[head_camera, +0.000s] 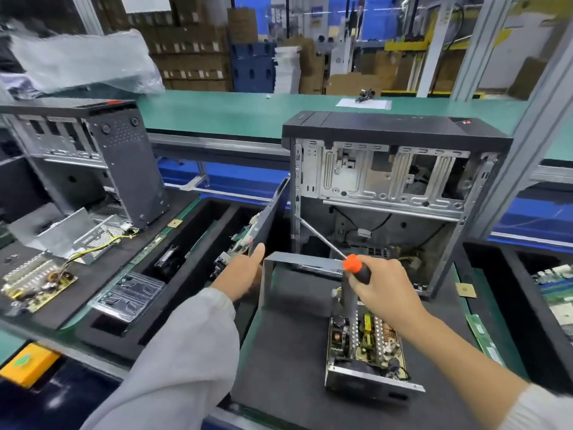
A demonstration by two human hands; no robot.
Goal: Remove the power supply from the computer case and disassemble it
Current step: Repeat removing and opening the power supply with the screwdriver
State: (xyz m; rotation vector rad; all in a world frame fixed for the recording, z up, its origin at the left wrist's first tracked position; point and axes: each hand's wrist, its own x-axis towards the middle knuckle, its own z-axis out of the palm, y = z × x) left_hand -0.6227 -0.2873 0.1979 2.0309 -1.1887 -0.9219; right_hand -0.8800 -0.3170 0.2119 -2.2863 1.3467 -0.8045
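Observation:
The open computer case point(393, 193) stands upright at centre right. In front of it on the black mat lies the power supply point(362, 346) with its circuit board exposed. Its bent grey metal cover point(279, 265) is lifted at the unit's far left; my left hand point(245, 271) holds the cover's left wall, thumb up. My right hand point(378, 287) grips a screwdriver point(356, 266) with an orange and black handle. The screwdriver's shaft points up and left toward the case.
A second case point(124, 159) stands at the left, with a taken-apart power supply board point(37, 280) and metal covers before it. Black foam bins point(173, 268) with parts sit between the two cases. A green conveyor point(235, 110) runs behind.

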